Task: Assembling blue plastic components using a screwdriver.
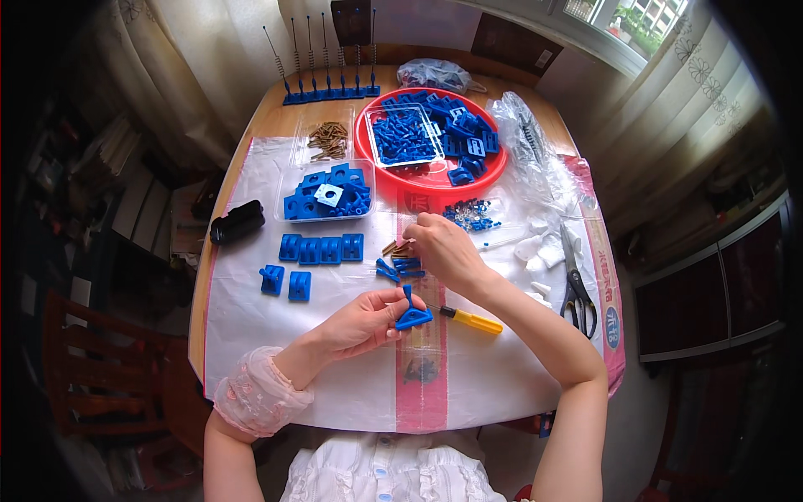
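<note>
White ruffled blouse nearest, the left hand pinches a blue plastic part while the right hand, narrowed, its contents hidden, rests beside brass pins ahead of the part, seemingly a picking step calling for a fine grip.

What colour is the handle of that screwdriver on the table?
The screwdriver handle is bright yellow, with black at its left end, best seen in the head view.
</note>
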Demonstrator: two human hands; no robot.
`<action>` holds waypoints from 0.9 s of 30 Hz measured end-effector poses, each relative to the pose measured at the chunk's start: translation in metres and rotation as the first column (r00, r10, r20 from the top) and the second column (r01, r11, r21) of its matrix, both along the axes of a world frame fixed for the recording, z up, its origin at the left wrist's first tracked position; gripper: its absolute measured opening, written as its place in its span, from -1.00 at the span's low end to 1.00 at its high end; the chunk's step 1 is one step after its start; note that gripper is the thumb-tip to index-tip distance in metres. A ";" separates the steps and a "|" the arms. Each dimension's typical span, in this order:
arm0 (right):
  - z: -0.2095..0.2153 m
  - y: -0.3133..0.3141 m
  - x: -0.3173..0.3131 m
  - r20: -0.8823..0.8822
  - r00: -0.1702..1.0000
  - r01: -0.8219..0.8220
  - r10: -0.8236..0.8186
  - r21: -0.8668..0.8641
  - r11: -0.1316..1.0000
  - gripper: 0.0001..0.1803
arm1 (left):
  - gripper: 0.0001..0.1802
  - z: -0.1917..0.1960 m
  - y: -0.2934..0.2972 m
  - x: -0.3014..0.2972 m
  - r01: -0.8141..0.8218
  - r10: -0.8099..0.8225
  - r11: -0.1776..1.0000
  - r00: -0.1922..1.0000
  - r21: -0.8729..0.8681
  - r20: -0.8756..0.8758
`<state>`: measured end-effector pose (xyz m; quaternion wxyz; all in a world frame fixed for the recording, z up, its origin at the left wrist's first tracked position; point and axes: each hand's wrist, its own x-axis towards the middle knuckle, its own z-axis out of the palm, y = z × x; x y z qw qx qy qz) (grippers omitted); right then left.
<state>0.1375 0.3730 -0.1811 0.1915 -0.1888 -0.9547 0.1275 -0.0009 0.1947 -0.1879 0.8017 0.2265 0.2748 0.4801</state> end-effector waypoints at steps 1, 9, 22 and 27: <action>-0.002 0.000 -0.001 0.002 1.000 0.000 0.000 -0.006 1.000 -0.91 | -0.73 0.001 0.000 -0.001 -0.005 0.005 1.000 1.000 0.006 -0.007; 0.007 -0.005 0.009 -0.078 0.997 0.021 -0.022 -0.009 1.000 -0.94 | -0.72 -0.005 0.001 -0.002 -0.020 0.020 0.999 1.000 0.047 0.002; 0.054 -0.096 0.081 -0.208 0.978 -0.072 -0.022 -0.433 0.899 -0.90 | -0.74 -0.013 0.005 0.004 -0.173 0.202 0.972 0.961 0.161 -0.189; 0.046 -0.094 0.079 -0.199 0.979 -0.053 -0.035 -0.417 0.908 -0.90 | -0.74 -0.010 0.004 0.007 -0.168 0.241 0.959 0.907 0.228 -0.345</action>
